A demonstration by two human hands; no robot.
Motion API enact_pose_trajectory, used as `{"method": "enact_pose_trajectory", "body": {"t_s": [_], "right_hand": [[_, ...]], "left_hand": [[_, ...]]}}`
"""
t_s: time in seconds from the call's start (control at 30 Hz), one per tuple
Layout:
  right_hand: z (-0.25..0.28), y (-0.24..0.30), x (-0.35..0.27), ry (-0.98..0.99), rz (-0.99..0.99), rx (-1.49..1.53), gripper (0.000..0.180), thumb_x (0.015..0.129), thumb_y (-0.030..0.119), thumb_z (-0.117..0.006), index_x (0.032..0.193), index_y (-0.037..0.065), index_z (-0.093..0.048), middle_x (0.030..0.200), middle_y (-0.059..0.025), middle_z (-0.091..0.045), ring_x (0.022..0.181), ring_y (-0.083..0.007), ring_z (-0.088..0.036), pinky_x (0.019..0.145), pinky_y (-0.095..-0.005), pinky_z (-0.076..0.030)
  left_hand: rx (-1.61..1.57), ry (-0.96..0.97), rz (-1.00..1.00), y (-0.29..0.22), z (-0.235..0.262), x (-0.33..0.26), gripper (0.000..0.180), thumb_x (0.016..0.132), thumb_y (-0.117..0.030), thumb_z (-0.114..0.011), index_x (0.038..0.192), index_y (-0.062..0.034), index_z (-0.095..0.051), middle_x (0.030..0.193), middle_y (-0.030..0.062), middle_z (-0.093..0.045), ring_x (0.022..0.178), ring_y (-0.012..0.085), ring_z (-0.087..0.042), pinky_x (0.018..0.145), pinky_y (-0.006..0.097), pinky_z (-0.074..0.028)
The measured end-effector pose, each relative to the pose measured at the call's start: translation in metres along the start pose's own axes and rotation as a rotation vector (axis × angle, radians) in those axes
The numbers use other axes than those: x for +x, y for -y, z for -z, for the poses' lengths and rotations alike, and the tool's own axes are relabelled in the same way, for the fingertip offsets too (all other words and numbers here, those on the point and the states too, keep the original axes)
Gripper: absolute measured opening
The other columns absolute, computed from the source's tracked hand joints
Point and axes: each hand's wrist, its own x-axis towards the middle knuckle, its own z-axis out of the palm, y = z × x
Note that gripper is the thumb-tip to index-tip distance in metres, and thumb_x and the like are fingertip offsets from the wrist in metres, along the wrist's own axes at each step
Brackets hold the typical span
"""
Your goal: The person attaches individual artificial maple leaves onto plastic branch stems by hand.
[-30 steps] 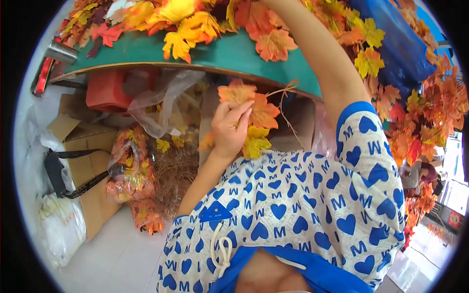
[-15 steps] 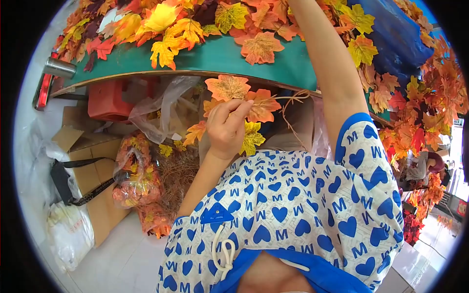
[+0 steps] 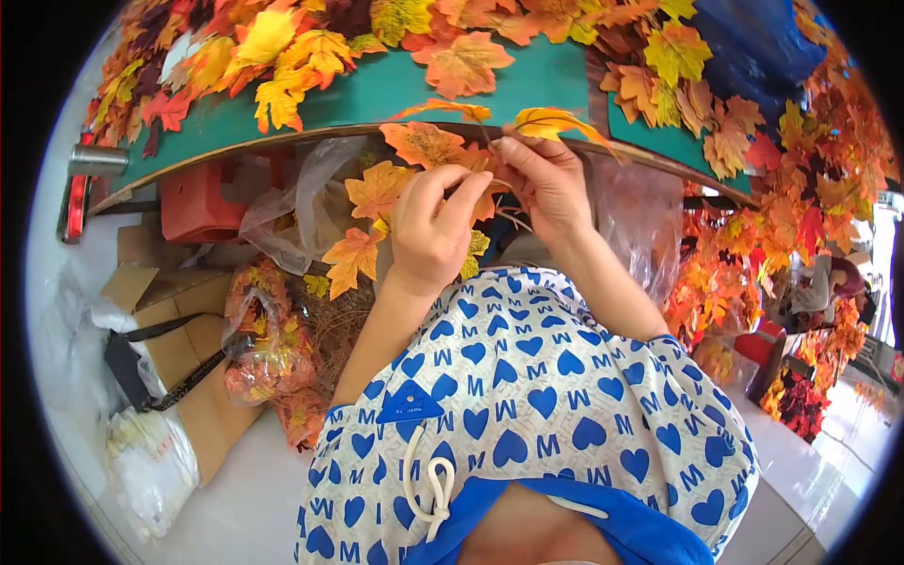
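My left hand (image 3: pixel 431 231) is closed round a branch of artificial maple leaves in front of my chest. Its orange and yellow leaves (image 3: pixel 379 188) spread out above and to the left of the hand. Just to the right, my right hand (image 3: pixel 554 193) pinches a sprig with yellow-orange leaves (image 3: pixel 551 122) by its thin stem. The two hands almost meet, and the right fingertips bring the sprig against the branch. The exact joint between them is hidden behind the fingers. A brown stem end shows between the hands.
The green table (image 3: pixel 367 99) carries heaps of loose leaves along its far side, with blue plastic (image 3: pixel 758 47) at the right. Below it are a red plastic container (image 3: pixel 198 202), a cardboard box (image 3: pixel 202 395) and bagged leaves (image 3: pixel 268 344). Leaf garlands (image 3: pixel 725 254) hang at the right.
My right hand has come back from the far leaf pile with a yellow-orange leaf sprig and now meets the branch. The left hand keeps hold of the branch, nearly in place.
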Motion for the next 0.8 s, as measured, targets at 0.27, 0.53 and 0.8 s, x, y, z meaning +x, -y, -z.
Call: {"method": "enact_pose_trajectory", "body": {"t_s": [0.27,0.53,0.8], "right_hand": [[0.012,-0.009,-0.018,-0.052,-0.180,0.239,0.019,0.087,0.017,-0.062,0.103,0.007,-0.061,0.087,-0.0021,-0.065,0.077,-0.0091,-0.062,0.065,-0.0210,-0.053],[0.017,-0.010,-0.021,-0.044,-0.184,0.233,0.018,0.088,0.018,-0.062,0.102,0.008,-0.060,0.087,-0.0010,-0.064,0.078,-0.0094,-0.062,0.068,-0.0223,-0.052],[0.025,-0.002,-0.011,-0.086,0.343,-0.010,0.013,0.082,0.006,-0.067,0.094,0.003,-0.062,0.081,-0.0032,-0.065,0.066,-0.0083,-0.061,0.061,-0.0196,-0.049]], "left_hand": [[-0.060,0.011,0.047,-0.012,-0.015,-0.008,0.034,0.065,0.013,-0.060,0.094,-0.0026,-0.067,0.087,0.0096,-0.059,0.075,0.0250,-0.059,0.063,0.031,-0.048],[-0.046,0.024,0.056,-0.017,-0.017,-0.008,0.035,0.065,0.016,-0.059,0.093,-0.0034,-0.068,0.087,0.0087,-0.060,0.077,0.0236,-0.060,0.064,0.030,-0.049],[-0.320,-0.023,0.475,-0.014,-0.021,-0.006,0.019,0.078,0.007,-0.061,0.095,-0.0015,-0.065,0.081,0.0108,-0.062,0.070,0.0202,-0.061,0.061,0.028,-0.049]]}}
